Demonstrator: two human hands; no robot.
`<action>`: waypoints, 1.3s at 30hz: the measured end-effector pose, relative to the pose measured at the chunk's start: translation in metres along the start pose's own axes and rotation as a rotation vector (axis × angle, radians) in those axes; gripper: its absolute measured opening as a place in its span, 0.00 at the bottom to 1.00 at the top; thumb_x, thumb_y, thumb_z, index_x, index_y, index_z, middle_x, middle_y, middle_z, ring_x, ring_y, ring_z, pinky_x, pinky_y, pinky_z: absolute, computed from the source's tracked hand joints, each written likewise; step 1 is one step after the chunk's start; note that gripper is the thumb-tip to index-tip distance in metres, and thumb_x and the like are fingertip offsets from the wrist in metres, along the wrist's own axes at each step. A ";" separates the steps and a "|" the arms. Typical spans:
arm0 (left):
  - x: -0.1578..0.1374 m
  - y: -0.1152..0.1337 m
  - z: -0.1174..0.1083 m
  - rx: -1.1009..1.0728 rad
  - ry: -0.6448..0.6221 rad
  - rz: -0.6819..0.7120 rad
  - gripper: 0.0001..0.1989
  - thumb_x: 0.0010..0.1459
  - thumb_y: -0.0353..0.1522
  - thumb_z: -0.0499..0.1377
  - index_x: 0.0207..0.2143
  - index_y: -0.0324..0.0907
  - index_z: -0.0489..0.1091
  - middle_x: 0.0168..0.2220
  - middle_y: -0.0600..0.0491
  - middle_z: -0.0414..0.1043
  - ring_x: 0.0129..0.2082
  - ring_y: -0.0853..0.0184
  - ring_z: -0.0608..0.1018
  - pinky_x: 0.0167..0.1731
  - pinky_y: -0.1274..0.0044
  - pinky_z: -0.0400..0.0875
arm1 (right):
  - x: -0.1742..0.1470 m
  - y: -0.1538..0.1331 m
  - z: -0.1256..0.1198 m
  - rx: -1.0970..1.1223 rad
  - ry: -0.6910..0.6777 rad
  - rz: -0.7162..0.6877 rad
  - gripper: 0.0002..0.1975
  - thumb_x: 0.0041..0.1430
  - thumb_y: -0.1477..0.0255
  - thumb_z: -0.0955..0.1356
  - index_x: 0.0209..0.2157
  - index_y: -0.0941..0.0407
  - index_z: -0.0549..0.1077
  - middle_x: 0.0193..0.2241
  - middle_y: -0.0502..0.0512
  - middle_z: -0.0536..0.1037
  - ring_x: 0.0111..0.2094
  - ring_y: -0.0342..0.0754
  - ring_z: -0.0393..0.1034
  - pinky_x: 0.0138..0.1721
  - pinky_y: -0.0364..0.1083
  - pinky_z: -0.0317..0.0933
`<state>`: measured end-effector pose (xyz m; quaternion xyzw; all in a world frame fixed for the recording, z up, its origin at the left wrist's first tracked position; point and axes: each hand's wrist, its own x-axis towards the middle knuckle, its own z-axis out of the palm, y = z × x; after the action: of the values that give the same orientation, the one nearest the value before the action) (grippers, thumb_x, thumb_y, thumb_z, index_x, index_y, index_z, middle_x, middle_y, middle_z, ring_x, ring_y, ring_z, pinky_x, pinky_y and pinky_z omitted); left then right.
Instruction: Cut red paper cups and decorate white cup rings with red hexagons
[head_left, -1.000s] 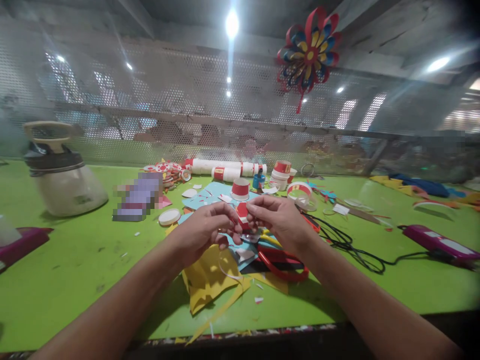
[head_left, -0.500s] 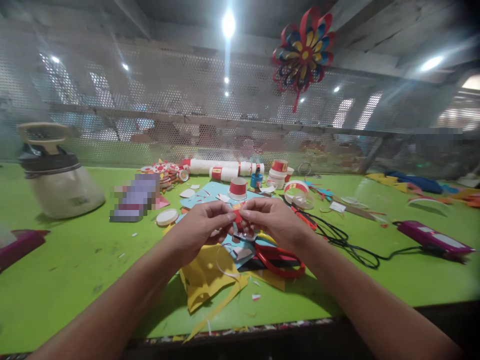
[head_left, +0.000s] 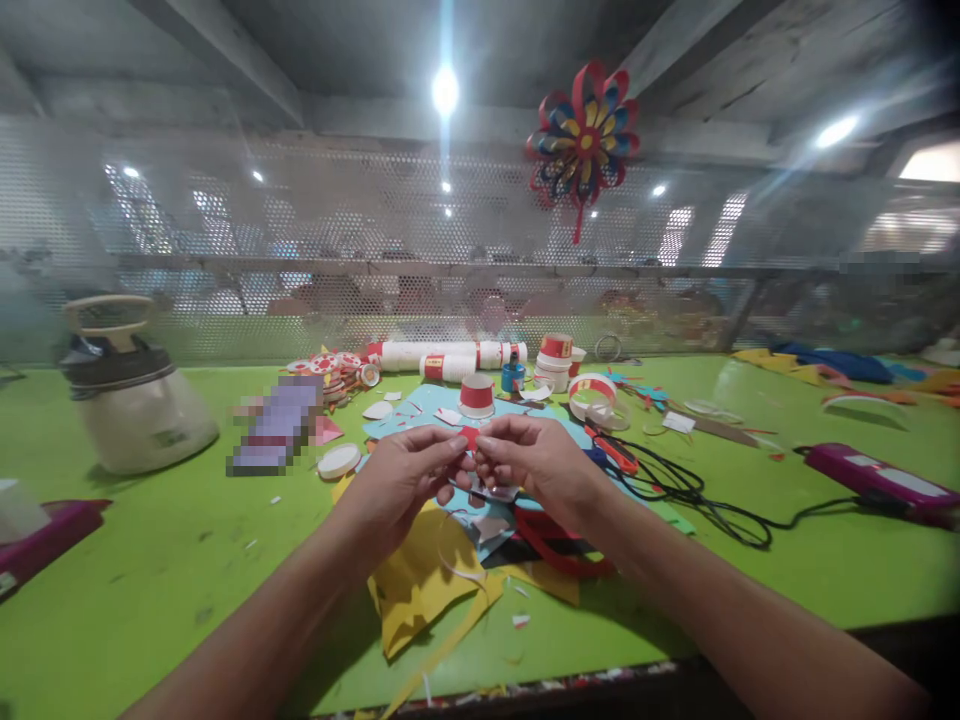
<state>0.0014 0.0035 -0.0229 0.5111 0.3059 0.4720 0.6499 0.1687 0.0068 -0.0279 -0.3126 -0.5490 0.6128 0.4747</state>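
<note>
Between the fingertips of both hands is a small red paper piece, mostly covered by the fingers. My left hand pinches its left side, and my right hand pinches it from the right. Just beyond the hands a red and white paper cup stands upside down on light blue paper. Red-handled scissors lie below my right hand, partly hidden by it. Under my left wrist is a creased yellow sheet.
At left stand a beige jug and a blurred-out flat object. Stacked paper cups lie at the back beside a blue bottle. A black cable runs to a purple device at right. A paper flower hangs above.
The view has tilted up slightly, so the table things sit lower in the picture. Both hands keep their pinch, and less of the red piece shows between them.
</note>
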 end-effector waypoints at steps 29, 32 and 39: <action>-0.001 0.001 0.001 -0.006 -0.016 -0.089 0.07 0.59 0.26 0.55 0.28 0.35 0.68 0.25 0.47 0.76 0.25 0.67 0.80 0.31 0.77 0.76 | 0.009 -0.006 -0.019 -0.288 -0.098 -0.022 0.08 0.47 0.67 0.73 0.24 0.57 0.73 0.15 0.45 0.68 0.17 0.39 0.58 0.20 0.42 0.54; -0.001 0.001 0.002 0.048 -0.007 -0.124 0.06 0.59 0.25 0.55 0.28 0.36 0.65 0.25 0.46 0.77 0.23 0.68 0.79 0.27 0.78 0.75 | 0.008 -0.005 -0.018 -0.286 -0.106 -0.009 0.09 0.47 0.66 0.73 0.25 0.58 0.73 0.15 0.45 0.68 0.17 0.39 0.59 0.21 0.42 0.53; -0.001 0.002 0.001 0.097 0.018 -0.090 0.06 0.59 0.25 0.55 0.27 0.36 0.65 0.25 0.46 0.76 0.20 0.70 0.77 0.23 0.80 0.72 | 0.008 -0.004 -0.016 -0.227 -0.123 0.024 0.11 0.49 0.64 0.73 0.26 0.58 0.72 0.17 0.47 0.70 0.18 0.39 0.60 0.22 0.43 0.52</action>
<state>0.0015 0.0018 -0.0210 0.5234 0.3572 0.4316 0.6421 0.1812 0.0196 -0.0265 -0.3326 -0.6392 0.5702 0.3946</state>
